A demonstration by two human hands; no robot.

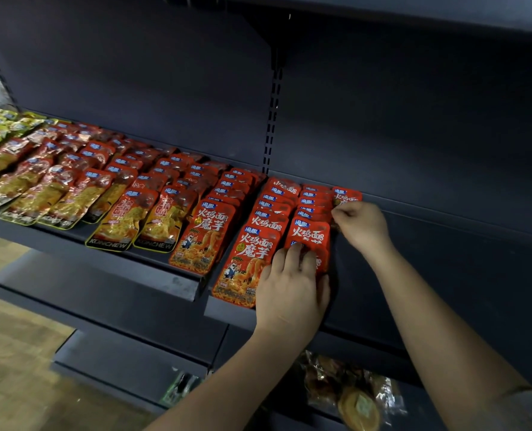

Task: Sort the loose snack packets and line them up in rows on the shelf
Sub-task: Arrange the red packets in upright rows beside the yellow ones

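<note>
Dark shelf (445, 259) carries red snack packets in overlapping rows running front to back. Left hand (289, 284) lies flat, fingers straight and together, pressing on the front packet (308, 237) of the second row from the right; nothing is gripped. Right hand (362, 227) has its grip clamped, fingers curled, pinching a single red packet (347, 195) at the far right, just beside that row. Yellow-and-red packet rows (56, 194) fill the shelf to the left. Clear-wrapped goods (352, 393) sit on a lower shelf.
</note>
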